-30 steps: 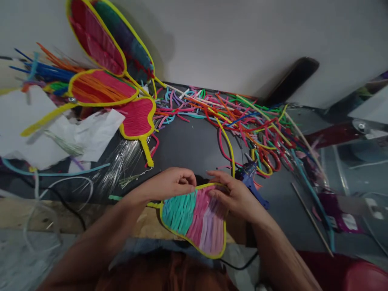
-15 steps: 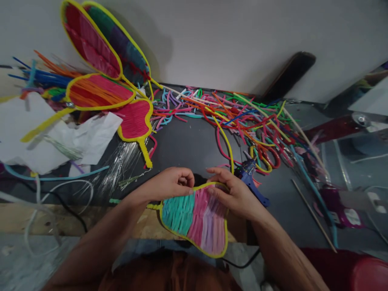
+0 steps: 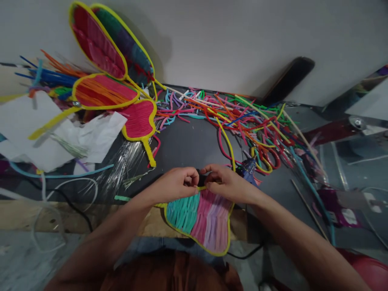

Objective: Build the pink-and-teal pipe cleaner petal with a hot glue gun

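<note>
A pipe-cleaner wing (image 3: 198,220) with a yellow rim and bands of teal, pink and lilac hangs over the front edge of the table. My left hand (image 3: 178,184) pinches its upper rim near the teal and pink bands. Close beside it, my right hand (image 3: 226,184) grips the same rim with thumb and curled fingers. A thin yellow stretch of rim shows between the two hands. The twisted yellow stem at the wing's left is partly behind my left wrist. Just right of my right hand lies a blue glue gun (image 3: 250,169), partly hidden.
Finished yellow-rimmed wings (image 3: 139,119) lie and stand at the back left, beside white paper (image 3: 39,133). Loose pipe cleaners (image 3: 242,117) are heaped along the wall. A thin stick (image 3: 306,206) and purple packet (image 3: 339,206) lie at the right.
My right hand has slid left along the wing's upper rim, closer to my left hand. The view has shifted slightly, and the glue gun's handle is now covered by my right forearm.
</note>
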Demonstrator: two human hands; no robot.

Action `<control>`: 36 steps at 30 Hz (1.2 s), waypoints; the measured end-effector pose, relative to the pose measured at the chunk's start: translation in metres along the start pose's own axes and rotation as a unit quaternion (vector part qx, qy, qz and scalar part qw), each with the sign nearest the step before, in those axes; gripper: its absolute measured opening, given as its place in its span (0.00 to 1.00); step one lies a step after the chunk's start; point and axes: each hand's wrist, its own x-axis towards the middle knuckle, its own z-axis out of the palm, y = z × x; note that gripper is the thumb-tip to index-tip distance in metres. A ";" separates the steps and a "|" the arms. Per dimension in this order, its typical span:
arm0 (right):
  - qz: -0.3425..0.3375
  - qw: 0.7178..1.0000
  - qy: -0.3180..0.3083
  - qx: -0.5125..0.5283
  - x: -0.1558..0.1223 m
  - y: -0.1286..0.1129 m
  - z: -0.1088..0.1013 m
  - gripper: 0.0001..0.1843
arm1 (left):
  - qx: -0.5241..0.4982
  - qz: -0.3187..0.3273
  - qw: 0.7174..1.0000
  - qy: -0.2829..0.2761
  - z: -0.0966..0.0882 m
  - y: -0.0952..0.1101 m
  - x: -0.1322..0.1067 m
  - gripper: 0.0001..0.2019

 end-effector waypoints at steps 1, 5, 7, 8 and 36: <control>0.003 1.000 -0.005 0.008 0.000 0.000 0.000 0.20 | -0.001 0.002 1.000 0.000 0.000 0.000 0.000 0.05; 0.010 0.999 -0.012 0.029 0.002 0.002 0.000 0.21 | 0.002 0.000 1.000 0.001 0.001 0.000 -0.001 0.05; 0.014 0.999 -0.014 0.031 0.003 0.002 0.002 0.21 | 0.004 0.003 1.000 0.001 0.002 -0.001 -0.001 0.05; 0.016 0.999 -0.015 0.033 0.004 0.001 0.002 0.21 | 0.004 0.005 1.000 0.000 0.002 -0.001 -0.001 0.06; 0.008 1.000 0.005 -0.005 -0.009 0.003 -0.001 0.08 | 0.094 0.012 0.996 0.001 -0.009 0.013 -0.015 0.08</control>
